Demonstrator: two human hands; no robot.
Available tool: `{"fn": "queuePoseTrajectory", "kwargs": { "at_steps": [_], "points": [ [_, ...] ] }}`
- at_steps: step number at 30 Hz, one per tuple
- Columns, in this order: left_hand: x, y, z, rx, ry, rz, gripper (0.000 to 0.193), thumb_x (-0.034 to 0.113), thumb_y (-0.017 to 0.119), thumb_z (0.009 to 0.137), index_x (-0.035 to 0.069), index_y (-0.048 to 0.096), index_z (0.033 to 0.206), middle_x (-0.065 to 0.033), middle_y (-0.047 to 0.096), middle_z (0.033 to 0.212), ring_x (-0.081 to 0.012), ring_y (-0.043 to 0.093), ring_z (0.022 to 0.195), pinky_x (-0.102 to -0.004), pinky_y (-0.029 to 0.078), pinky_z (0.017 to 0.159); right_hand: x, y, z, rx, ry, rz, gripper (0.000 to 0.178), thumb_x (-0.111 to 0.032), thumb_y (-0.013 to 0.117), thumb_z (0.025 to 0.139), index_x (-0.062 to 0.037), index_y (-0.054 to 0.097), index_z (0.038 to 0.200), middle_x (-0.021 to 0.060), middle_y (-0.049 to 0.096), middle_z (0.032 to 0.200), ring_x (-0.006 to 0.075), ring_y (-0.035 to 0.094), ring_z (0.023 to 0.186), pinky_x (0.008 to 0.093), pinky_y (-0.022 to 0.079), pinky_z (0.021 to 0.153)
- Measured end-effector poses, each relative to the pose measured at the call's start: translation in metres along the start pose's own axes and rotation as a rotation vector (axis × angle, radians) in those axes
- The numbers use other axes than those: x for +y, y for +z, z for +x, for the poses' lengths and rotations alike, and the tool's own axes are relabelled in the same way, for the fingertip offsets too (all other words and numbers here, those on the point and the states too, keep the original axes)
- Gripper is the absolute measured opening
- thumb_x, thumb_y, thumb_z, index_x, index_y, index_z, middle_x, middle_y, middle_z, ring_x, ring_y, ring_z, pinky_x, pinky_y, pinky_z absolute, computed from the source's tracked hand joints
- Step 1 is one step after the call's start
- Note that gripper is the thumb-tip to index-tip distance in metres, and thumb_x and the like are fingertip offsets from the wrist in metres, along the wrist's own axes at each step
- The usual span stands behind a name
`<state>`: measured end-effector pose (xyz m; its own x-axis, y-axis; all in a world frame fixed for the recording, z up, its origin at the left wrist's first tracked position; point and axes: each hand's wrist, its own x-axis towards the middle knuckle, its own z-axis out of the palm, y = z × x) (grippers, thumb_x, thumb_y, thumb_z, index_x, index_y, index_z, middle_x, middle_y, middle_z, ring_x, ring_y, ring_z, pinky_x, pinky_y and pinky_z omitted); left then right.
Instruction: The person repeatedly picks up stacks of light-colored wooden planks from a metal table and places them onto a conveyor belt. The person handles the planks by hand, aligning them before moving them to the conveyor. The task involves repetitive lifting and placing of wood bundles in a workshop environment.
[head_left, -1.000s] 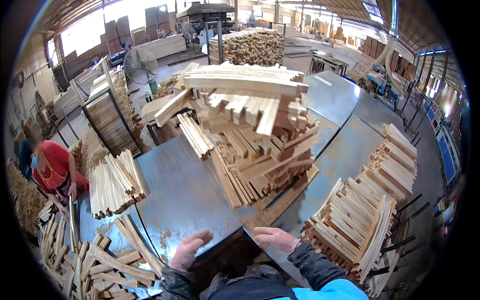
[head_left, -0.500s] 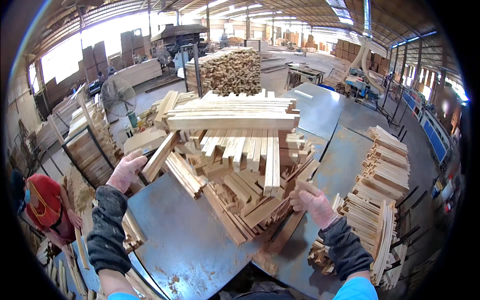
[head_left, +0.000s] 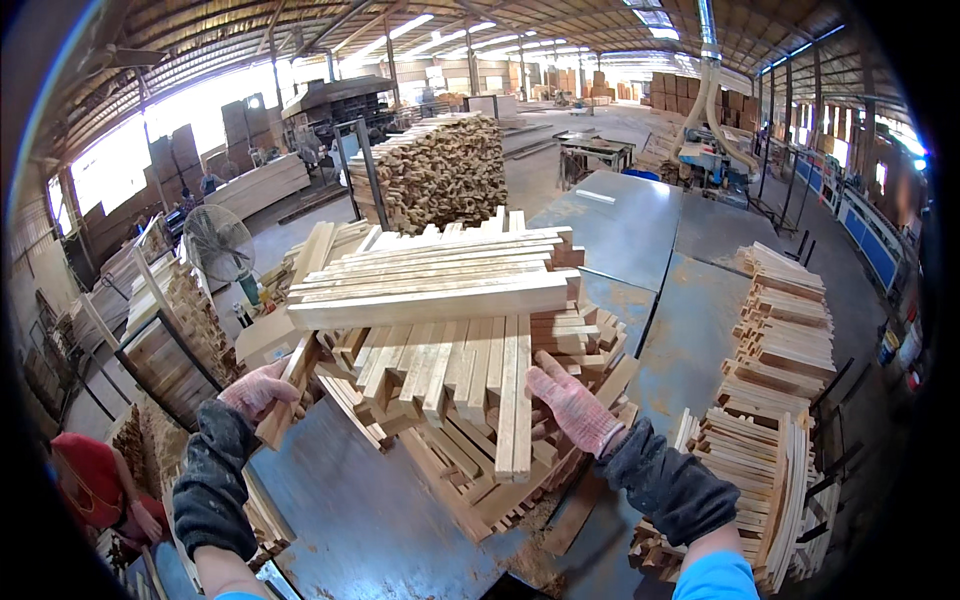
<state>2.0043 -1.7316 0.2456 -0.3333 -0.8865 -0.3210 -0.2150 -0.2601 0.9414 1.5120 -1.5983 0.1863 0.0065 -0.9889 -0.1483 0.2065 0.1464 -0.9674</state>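
Observation:
My left hand (head_left: 258,392), in a pinkish work glove, is closed around the near end of a wooden strip (head_left: 291,400) that slants out of the pile's left side. My right hand (head_left: 575,402), gloved the same way, has its fingers stretched toward a pair of long pale strips (head_left: 515,410) jutting toward me. Its fingertips are at their right side; whether they touch is hard to tell. Across the top of the pile lies a row of pale wooden strips (head_left: 430,303). Shorter, darker pieces (head_left: 470,460) lie jumbled underneath.
The pile rests on a metal table (head_left: 340,500) dusted with sawdust. Stacked strips (head_left: 750,455) line its right side. A co-worker in red (head_left: 100,480) is at lower left, near a floor fan (head_left: 218,243). A large wood stack (head_left: 440,170) stands behind.
My view has shifted, so the pile appears lower and nearer. My left hand has closed on the slanting strip. My right hand has moved left, to the long strips' side.

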Motion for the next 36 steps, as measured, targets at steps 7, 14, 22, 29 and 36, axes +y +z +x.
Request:
{"fn": "queuePoseTrajectory", "kwargs": {
  "at_steps": [7,14,22,29,36],
  "points": [
    [-0.008,0.002,-0.01,-0.042,0.096,0.132,0.097,-0.002,0.072,0.083,0.01,0.03,0.17,-0.0106,0.061,0.116,-0.0218,0.072,0.091,-0.0381,0.066,0.075,-0.002,0.002,0.023,0.054,-0.176,-0.178,0.073,-0.04,0.06,0.113,0.0015,0.034,0.168,0.0107,0.055,0.157,0.0176,0.051,0.142,0.0314,0.04,0.121],
    [-0.007,-0.013,0.0,-0.128,0.205,0.587,0.1,0.026,0.083,0.085,0.004,0.034,0.169,-0.0116,0.063,0.138,-0.0172,0.062,0.114,-0.0305,0.051,0.103,-0.015,-0.02,0.021,0.017,0.039,-0.016,0.067,-0.043,0.06,0.113,0.0018,0.045,0.161,0.0106,0.058,0.153,0.0189,0.057,0.137,0.0332,0.043,0.121],
    [0.045,-0.032,0.021,0.347,0.348,0.437,0.038,0.028,0.074,0.095,-0.005,0.077,0.114,-0.0113,0.077,0.101,-0.016,0.07,0.096,-0.0339,0.057,0.09,-0.047,-0.002,0.005,0.418,-0.251,-1.03,0.052,-0.041,0.067,0.107,0.0023,0.071,0.135,0.0193,0.079,0.112,0.0249,0.075,0.105,0.0379,0.058,0.096],
    [0.171,0.011,0.162,0.195,0.613,1.173,0.081,0.058,0.057,0.104,-0.002,0.051,0.157,-0.0255,0.058,0.157,-0.0381,0.055,0.146,-0.0404,0.042,0.121,-0.094,0.047,0.022,0.068,-0.569,-1.093,0.05,-0.032,0.067,0.103,-0.0002,0.066,0.142,0.0227,0.077,0.121,0.034,0.076,0.108,0.0401,0.06,0.094],
    [0.169,0.103,0.283,0.048,0.409,1.429,0.081,0.071,0.05,0.104,0.0,0.072,0.136,-0.0242,0.071,0.138,-0.0402,0.064,0.133,-0.0468,0.047,0.113,-0.093,0.063,0.071,-0.079,-0.479,-1.473,0.055,-0.049,0.06,0.106,-0.0029,0.067,0.136,0.019,0.073,0.123,0.0343,0.067,0.123,0.0482,0.053,0.109]
  ]
}}
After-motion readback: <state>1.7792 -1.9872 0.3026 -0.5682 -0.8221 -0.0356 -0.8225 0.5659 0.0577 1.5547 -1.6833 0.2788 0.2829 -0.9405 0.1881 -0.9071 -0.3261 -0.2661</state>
